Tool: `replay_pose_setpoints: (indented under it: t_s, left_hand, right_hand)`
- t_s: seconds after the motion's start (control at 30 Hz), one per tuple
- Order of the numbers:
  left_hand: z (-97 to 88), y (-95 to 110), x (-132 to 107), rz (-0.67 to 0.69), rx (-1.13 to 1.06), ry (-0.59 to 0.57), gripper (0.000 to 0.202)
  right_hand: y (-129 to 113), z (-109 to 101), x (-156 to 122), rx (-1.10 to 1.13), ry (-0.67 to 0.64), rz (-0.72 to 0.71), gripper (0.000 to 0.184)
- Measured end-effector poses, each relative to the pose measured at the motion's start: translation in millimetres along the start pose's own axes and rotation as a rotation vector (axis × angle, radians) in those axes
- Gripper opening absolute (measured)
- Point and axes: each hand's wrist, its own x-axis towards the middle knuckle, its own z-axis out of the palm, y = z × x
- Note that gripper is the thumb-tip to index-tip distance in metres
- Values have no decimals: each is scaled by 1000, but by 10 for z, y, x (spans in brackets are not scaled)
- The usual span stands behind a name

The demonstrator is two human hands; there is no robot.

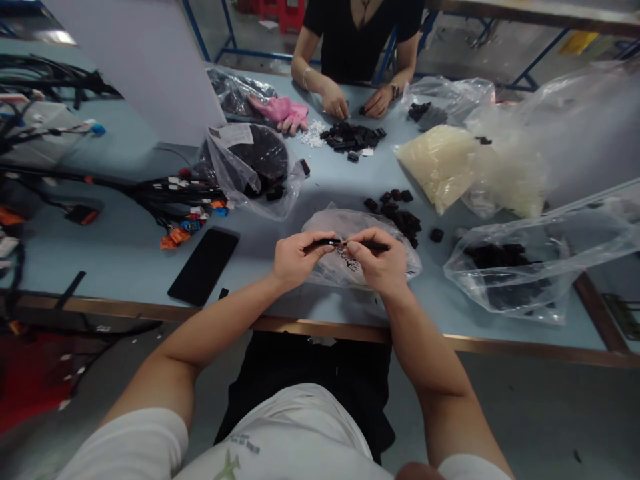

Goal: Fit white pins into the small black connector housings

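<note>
My left hand (295, 259) and my right hand (380, 261) both pinch a thin black rod (350, 245) with a small metal part at its middle, possibly a pen or a pin tool. My fingertips hide part of it. Both hands are held just above a clear plastic bag (333, 225) that has dark print on it. Close beyond my right hand lies a pile of black plastic connectors (395, 215). A black smartphone (203, 265) lies face down or dark to my left.
A wire harness with coloured connectors (180, 200) lies left on the pale blue table (130, 260). Opposite, a co-worker's hands (356, 101) work beside black connectors (350, 139) and pink gloves (279, 112). Several plastic bags (505, 267) crowd the right side.
</note>
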Motion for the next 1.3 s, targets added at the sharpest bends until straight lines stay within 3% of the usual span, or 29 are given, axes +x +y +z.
replay_pose_setpoints:
  t_s: [0.33, 0.5, 0.73, 1.3]
  left_hand:
    - [-6, 10, -17, 4, 28, -14, 29]
    - [-30, 15, -9, 97, 141, -18, 22]
    - [-24, 31, -1, 71, 71, -2, 27]
    - [-22, 25, -14, 178, 123, -21, 25]
  right_hand:
    - [-106, 25, -23, -99, 10, -39, 12]
    - [-92, 19, -40, -185, 20, -86, 10]
    - [-84, -1, -35, -65, 60, -80, 12]
    - [-49, -13, -68, -117, 35, -148, 6]
